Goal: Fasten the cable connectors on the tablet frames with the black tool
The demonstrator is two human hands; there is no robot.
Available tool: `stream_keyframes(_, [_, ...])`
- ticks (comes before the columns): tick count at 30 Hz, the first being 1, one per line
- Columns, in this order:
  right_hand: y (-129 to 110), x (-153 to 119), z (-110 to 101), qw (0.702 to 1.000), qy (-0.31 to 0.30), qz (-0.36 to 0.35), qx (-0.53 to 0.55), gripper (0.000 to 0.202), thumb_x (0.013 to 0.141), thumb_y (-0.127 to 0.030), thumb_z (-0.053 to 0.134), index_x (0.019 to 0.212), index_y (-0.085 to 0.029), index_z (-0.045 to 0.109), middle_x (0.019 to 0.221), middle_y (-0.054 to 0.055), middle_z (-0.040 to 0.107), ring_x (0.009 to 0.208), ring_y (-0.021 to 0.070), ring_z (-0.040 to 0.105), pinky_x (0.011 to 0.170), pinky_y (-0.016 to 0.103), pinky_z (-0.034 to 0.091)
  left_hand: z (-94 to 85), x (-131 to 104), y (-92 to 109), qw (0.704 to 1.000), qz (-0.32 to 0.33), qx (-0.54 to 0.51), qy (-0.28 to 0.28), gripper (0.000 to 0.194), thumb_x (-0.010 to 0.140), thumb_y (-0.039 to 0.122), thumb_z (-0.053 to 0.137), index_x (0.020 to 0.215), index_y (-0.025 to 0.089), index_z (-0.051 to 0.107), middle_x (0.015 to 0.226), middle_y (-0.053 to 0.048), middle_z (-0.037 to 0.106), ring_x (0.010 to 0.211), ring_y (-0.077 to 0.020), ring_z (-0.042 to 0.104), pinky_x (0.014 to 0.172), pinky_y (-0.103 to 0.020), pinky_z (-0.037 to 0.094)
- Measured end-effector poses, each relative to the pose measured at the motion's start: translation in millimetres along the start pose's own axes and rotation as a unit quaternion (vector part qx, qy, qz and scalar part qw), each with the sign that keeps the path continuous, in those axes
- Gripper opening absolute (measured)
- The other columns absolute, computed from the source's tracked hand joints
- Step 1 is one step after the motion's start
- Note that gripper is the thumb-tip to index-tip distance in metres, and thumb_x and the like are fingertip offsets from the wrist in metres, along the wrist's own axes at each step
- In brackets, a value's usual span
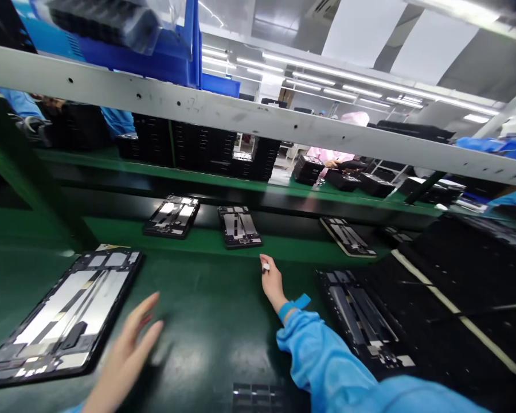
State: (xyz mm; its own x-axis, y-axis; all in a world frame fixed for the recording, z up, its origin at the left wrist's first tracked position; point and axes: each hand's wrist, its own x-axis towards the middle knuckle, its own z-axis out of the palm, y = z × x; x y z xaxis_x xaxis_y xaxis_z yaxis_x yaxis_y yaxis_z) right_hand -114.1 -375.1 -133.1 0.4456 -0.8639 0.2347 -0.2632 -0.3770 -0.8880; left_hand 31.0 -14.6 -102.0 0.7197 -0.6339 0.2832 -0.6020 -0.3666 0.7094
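Left hand [126, 347], lower left of the frame, blurred: thumb and fingers stand apart, with nothing between them. Near it, at the left, an opened tablet [105, 292] lies on the green bench [198, 304]. Right hand [273, 281], centre: fingers curled, a small white piece [265, 267] at their tips; whether gripped or worn cannot be told. A second tablet [243, 223] lies just above.

Left: tablet [75, 307] on bench [193, 327] | Right: second tablet [361, 315] | Behind: tablet row [239, 225]
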Motion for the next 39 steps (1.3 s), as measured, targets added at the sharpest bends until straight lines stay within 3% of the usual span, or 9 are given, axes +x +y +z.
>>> stream_keyframes(6, [-9, 55, 35, 0.994, 0.043, 0.055, -0.090, 0.053, 0.088, -0.007, 0.040, 0.132, -0.021, 0.065, 0.102, 0.010, 0.076, 0.102, 0.0265, 0.072, 0.091, 0.036, 0.054, 134.7, 151, 38, 0.996, 0.073, -0.002, -0.044, 0.062, 0.092, 0.038, 0.059, 0.148, 0.013, 0.050, 0.145, -0.020, 0.058, 0.139, -0.0366, 0.052, 0.120, -0.055, 0.039])
stream_keyframes(9, [-13, 67, 39, 0.993, 0.035, 0.067, -0.096, 0.046, 0.088, -0.008, 0.045, 0.122, -0.025, 0.070, 0.086, 0.006, 0.074, 0.090, 0.0260, 0.072, 0.084, 0.034, 0.053, 161.4, 193, 45, 0.998, 0.054, 0.011, -0.037, 0.054, 0.098, 0.039, 0.062, 0.143, 0.012, 0.053, 0.130, -0.018, 0.064, 0.126, -0.0342, 0.061, 0.113, -0.059, 0.043])
stream_keyframes(12, [-17, 65, 33, 0.995, 0.034, 0.068, -0.063, 0.038, 0.088, -0.012, 0.046, 0.115, -0.023, 0.070, 0.090, 0.005, 0.074, 0.090, 0.0251, 0.071, 0.081, 0.033, 0.054, 162.9, 201, 43, 0.999, 0.029, 0.006, -0.027, 0.048, 0.103, 0.044, 0.059, 0.141, 0.015, 0.054, 0.124, -0.013, 0.066, 0.113, -0.0281, 0.065, 0.105, -0.054, 0.050])
stream_keyframes(16, [-17, 31, 4, 0.998, 0.021, 0.061, 0.008, 0.032, 0.093, -0.029, 0.046, 0.118, -0.018, 0.063, 0.100, 0.009, 0.075, 0.089, 0.0232, 0.071, 0.071, 0.030, 0.058, 146.6, 171, 36, 0.999, 0.015, -0.022, -0.041, 0.048, 0.108, 0.044, 0.044, 0.143, 0.013, 0.054, 0.117, -0.013, 0.068, 0.105, -0.0250, 0.068, 0.099, -0.046, 0.054])
stream_keyframes(22, [-13, -86, -76, 0.993, -0.088, 0.042, 0.064, 0.037, 0.075, -0.037, 0.072, 0.109, -0.022, 0.068, 0.111, 0.009, 0.077, 0.076, 0.0210, 0.072, 0.066, 0.029, 0.058, 99.4, 56, 34, 0.980, 0.057, -0.066, -0.179, 0.073, 0.090, 0.055, 0.063, 0.152, 0.019, 0.051, 0.092, -0.002, 0.067, 0.073, -0.0183, 0.064, 0.072, -0.031, 0.057])
stream_keyframes(27, [-21, -170, -112, 0.981, -0.187, 0.021, 0.033, 0.023, 0.080, -0.024, 0.072, 0.102, -0.025, 0.066, 0.085, 0.005, 0.076, 0.130, 0.0339, 0.065, 0.086, 0.036, 0.058, 59.1, -22, 35, 0.964, 0.077, -0.061, -0.245, 0.076, 0.091, 0.047, 0.069, 0.160, 0.032, 0.041, 0.094, -0.003, 0.064, 0.075, -0.0196, 0.062, 0.072, -0.030, 0.057])
stream_keyframes(29, [-23, -187, -113, 0.984, -0.176, 0.020, 0.018, 0.017, 0.085, -0.026, 0.069, 0.101, -0.025, 0.065, 0.086, 0.007, 0.077, 0.130, 0.0347, 0.065, 0.087, 0.038, 0.059, 50.9, -35, 35, 0.964, 0.070, -0.055, -0.252, 0.073, 0.093, 0.048, 0.066, 0.160, 0.034, 0.040, 0.096, -0.004, 0.064, 0.077, -0.0212, 0.063, 0.074, -0.031, 0.057])
stream_keyframes(34, [-23, -218, -105, 0.994, -0.109, 0.011, -0.024, 0.026, 0.091, -0.027, 0.064, 0.117, -0.024, 0.061, 0.146, 0.016, 0.063, 0.128, 0.0327, 0.066, 0.101, 0.047, 0.058, 37.9, -35, 39, 0.970, 0.076, -0.041, -0.228, 0.065, 0.093, 0.057, 0.066, 0.152, 0.034, 0.052, 0.111, -0.006, 0.068, 0.087, -0.0235, 0.068, 0.081, -0.032, 0.058])
stream_keyframes(39, [-25, -237, -105, 0.993, -0.097, -0.052, -0.046, 0.031, 0.095, -0.025, 0.063, 0.126, -0.024, 0.060, 0.157, 0.015, 0.052, 0.147, 0.0336, 0.048, 0.115, 0.056, 0.048, 32.0, -24, 52, 0.962, 0.170, -0.021, -0.214, 0.034, 0.104, 0.054, 0.052, 0.122, 0.031, 0.071, 0.109, -0.004, 0.071, 0.097, -0.0224, 0.070, 0.086, -0.031, 0.056])
